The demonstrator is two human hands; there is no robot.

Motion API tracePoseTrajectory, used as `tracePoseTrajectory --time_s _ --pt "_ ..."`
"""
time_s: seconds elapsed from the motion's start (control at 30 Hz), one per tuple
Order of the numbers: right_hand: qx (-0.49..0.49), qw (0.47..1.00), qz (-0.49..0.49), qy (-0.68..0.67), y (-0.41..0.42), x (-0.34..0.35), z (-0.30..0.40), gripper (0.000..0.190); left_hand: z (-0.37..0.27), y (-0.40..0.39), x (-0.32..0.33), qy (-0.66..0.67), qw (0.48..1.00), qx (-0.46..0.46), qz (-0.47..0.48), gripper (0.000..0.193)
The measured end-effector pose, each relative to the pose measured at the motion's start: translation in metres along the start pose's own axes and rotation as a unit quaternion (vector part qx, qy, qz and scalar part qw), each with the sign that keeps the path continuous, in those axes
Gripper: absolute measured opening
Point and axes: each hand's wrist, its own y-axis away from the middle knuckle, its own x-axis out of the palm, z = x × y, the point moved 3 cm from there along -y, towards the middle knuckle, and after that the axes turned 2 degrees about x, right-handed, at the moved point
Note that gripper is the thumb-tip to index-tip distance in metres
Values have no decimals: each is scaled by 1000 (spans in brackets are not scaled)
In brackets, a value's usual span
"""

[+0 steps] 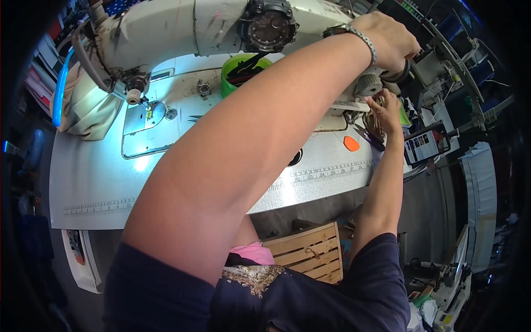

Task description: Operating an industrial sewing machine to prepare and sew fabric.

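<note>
An industrial sewing machine stands across the table before me. My left arm stretches over the table to the machine's right end, where my left hand bends down over the handwheel. Its fingertips are hidden behind the hand. Below it, my right hand is raised beside the ridged stitch-length dial. The thumb and fingers of that hand are close together just under the dial; whether they pinch something is unclear. Dark-handled scissors lie below, near an orange piece of tailor's chalk.
A green tub of dark tools stands behind my left arm. A phone is mounted at the right edge. Beige fabric hangs left of the lit needle plate. A printed ruler runs along the front edge, near a slatted wooden seat.
</note>
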Motion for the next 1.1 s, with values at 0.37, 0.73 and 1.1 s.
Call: tracePoseTrajectory --time_s 0.37,0.73,1.1 --pt "106 899 -142 -400 65 -7 1 20 -35 29 25 -80 975 177 -109 10" --pt "25 992 55 113 11 1 27 36 7 20 -8 34 999 6 -10 27" --pt "-58 990 -56 119 4 9 42 25 3 25 -9 60 996 -61 10 37"
